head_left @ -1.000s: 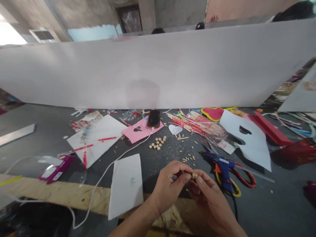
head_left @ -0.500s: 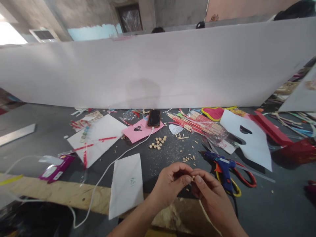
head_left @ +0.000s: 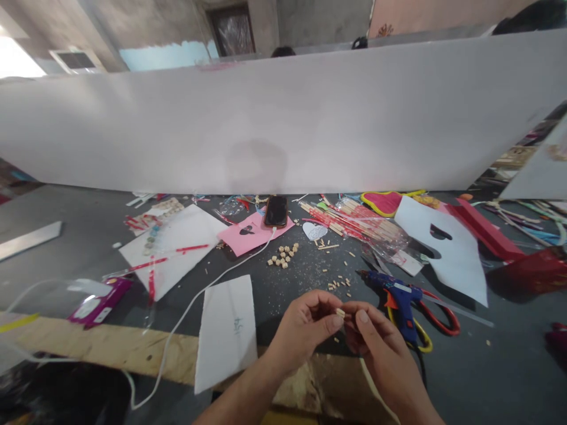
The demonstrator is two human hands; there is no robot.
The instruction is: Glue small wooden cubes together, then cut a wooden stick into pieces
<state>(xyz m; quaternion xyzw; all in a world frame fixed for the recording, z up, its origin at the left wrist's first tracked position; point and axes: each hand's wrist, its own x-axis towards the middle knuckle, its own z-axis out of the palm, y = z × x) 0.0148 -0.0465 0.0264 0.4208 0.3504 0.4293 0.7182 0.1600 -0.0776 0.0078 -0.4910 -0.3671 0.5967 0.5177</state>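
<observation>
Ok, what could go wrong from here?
The tiny wooden piece pinched in the left hand could slip and get lost among the loose bits beyond. The right hand is near the glue gun, which overlaps the scissors; a bump might shift both.

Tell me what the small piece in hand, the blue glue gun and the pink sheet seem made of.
Small piece in the left hand: probably bare wood, by its pale, matte tan. Glue gun: likely hard plastic, by its smooth, moulded shell. Pink sheet: paper or thin card, being flat and matte.
</observation>
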